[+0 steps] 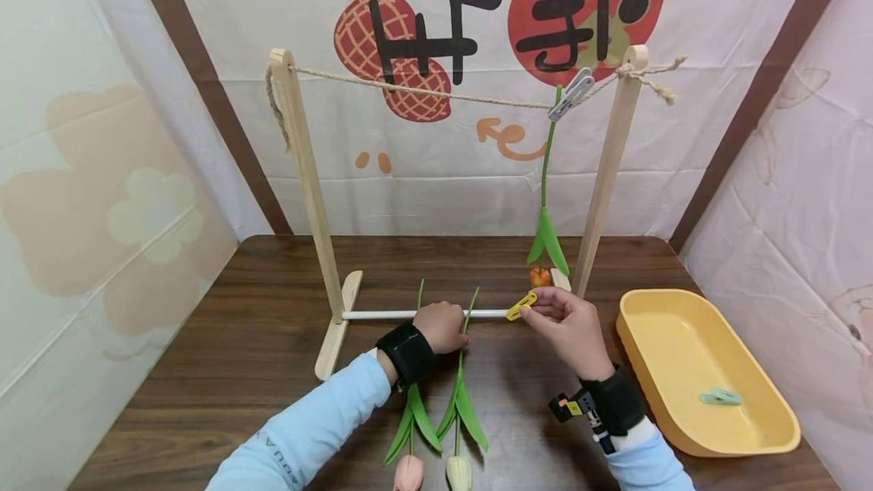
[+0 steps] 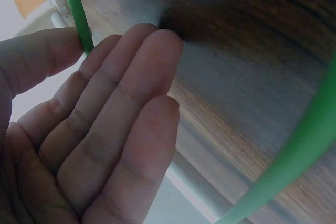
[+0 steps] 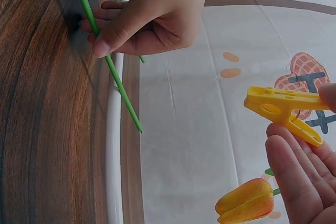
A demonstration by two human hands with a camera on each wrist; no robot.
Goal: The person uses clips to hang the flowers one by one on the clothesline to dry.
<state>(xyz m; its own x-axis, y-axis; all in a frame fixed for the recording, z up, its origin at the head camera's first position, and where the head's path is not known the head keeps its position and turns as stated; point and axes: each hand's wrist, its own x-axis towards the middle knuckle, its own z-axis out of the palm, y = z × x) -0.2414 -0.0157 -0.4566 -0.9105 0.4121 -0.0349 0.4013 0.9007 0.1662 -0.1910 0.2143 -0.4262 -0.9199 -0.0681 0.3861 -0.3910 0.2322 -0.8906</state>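
On the brown table lie two artificial tulips, one pink (image 1: 408, 473) and one cream (image 1: 459, 472). My left hand (image 1: 462, 330) pinches the cream tulip's green stem (image 3: 113, 72) between thumb and fingers, low over the table beside the rack's white bottom bar (image 1: 382, 315). In the left wrist view the stem (image 2: 77, 11) runs between thumb and forefinger. My right hand (image 1: 536, 312) holds a yellow clothespin (image 1: 521, 306) by its handles, just right of the stem's tip. The clothespin (image 3: 283, 113) grips nothing.
A wooden rack (image 1: 307, 188) carries a rope (image 1: 436, 92). A white clip (image 1: 571, 94) on it holds an orange tulip (image 1: 539, 276) hanging head down. A yellow tray (image 1: 682, 430) at the right holds a teal clip (image 1: 721, 398). Printed sheets wall in the table.
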